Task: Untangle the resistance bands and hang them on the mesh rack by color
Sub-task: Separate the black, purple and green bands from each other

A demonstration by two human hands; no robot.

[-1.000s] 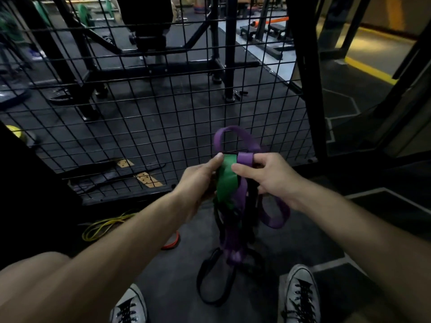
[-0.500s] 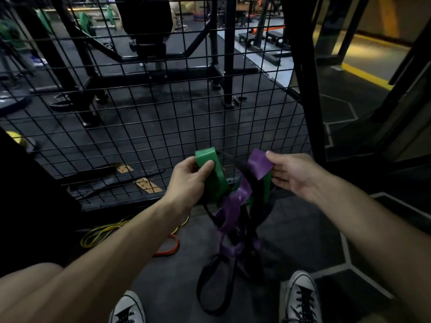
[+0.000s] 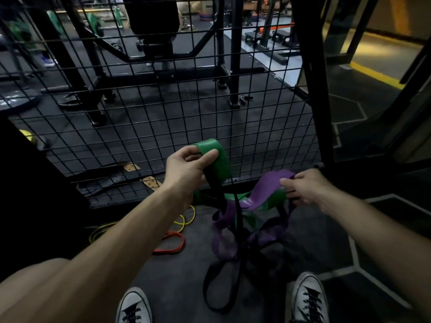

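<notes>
Looping green band (image 3: 215,157) over left grip (image 3: 186,169)

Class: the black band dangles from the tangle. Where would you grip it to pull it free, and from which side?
Probably grip the black band at the bottom of its hanging loop, reaching from below. That loop hangs open and clear of the purple band and green band, both already held higher up.

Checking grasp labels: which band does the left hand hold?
The green band, gripped in the left hand; the purple band is in the right hand.
</notes>
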